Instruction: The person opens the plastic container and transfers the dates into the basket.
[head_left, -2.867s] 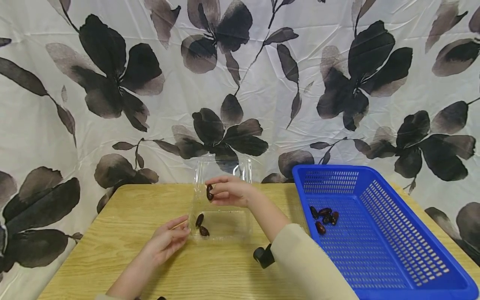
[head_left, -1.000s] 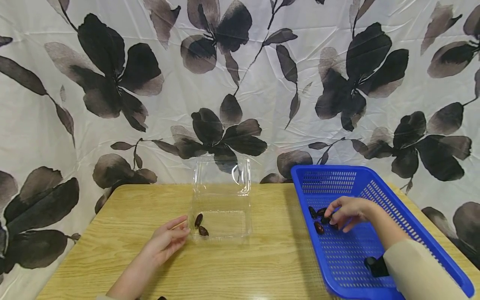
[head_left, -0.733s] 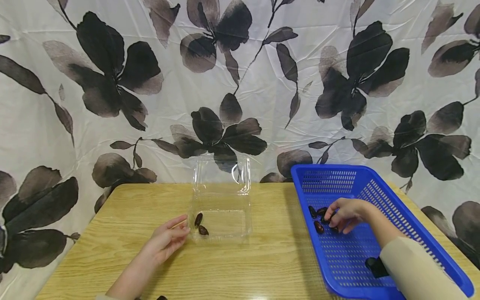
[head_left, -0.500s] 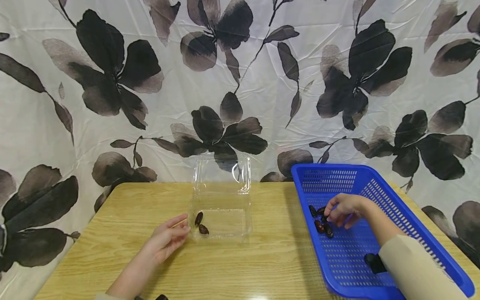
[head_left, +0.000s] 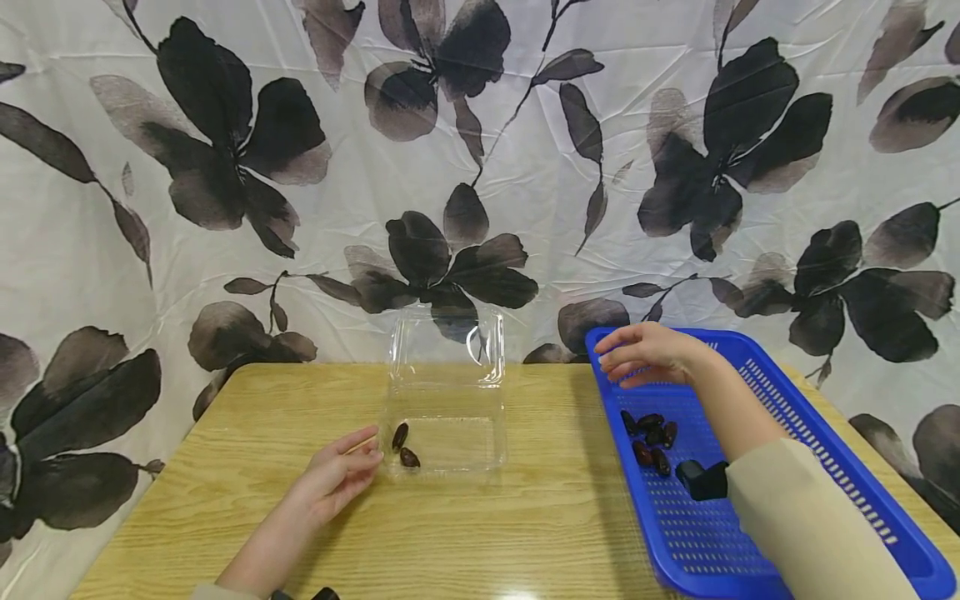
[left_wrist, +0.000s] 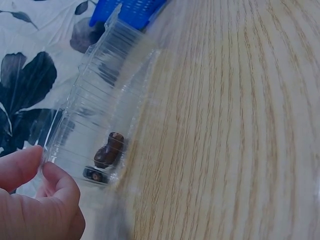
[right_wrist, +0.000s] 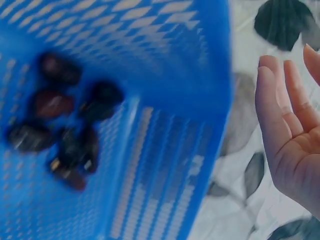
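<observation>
My left hand [head_left: 337, 477] pinches the left rim of a clear plastic clamshell box [head_left: 450, 446], thumb and index finger on its edge in the left wrist view. The box's lid [head_left: 447, 350] stands raised at the back. Two dark brown dates, one upright [head_left: 401, 435] and one lying lower [head_left: 409, 457], rest in the box's left part. Over the far left part of a blue plastic basket [head_left: 654, 533], my right hand [head_left: 652, 354] is raised with nothing in its fingers. Several dates [head_left: 654, 435] lie together on the basket floor below it.
The wooden table [head_left: 480, 533] carries the box at its middle and the basket at its right. A floral cloth [head_left: 570, 167] hangs behind its far edge. A black wrist camera [head_left: 701, 481] on the right sleeve overlaps the basket.
My right hand took a date from above the box to the basket, let it go among the others, then rose toward the basket's far side. The left hand stays at the box.
</observation>
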